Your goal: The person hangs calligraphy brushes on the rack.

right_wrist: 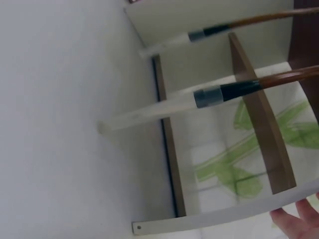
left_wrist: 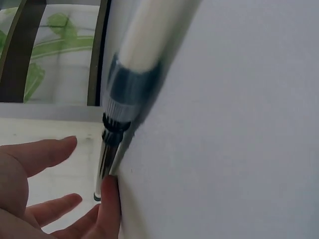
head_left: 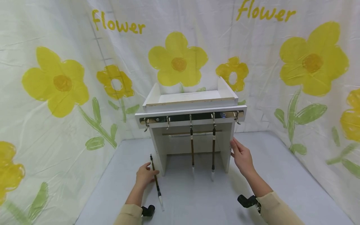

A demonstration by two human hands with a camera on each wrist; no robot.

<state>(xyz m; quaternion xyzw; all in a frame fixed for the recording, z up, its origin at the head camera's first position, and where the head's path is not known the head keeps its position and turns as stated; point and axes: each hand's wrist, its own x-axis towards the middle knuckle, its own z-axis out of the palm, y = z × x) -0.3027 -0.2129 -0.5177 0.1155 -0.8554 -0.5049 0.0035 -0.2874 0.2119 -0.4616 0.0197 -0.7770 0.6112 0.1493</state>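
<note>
A writing brush (head_left: 156,181) with a dark handle and pale bristles lies on the table at the left, bristles toward me. My left hand (head_left: 145,175) is spread beside it. In the left wrist view the brush's ferrule (left_wrist: 134,84) is close to the camera, and one fingertip (left_wrist: 109,186) is right at the handle. At the right, my right hand (head_left: 242,156) touches the outer side of the white rack (head_left: 191,108) with its fingertips (right_wrist: 284,219). Two more brushes, a thinner one (head_left: 192,148) and a thicker one (head_left: 213,150), hang from the rack's hooks, bristles down.
A metal strip with several hooks (head_left: 168,122) runs across the rack's front; the outer ones hold nothing. An open tray (head_left: 189,97) tops the rack. A thin crossbar (head_left: 180,133) spans its back. The pale table (head_left: 197,203) meets a flower-printed curtain (head_left: 180,18) behind.
</note>
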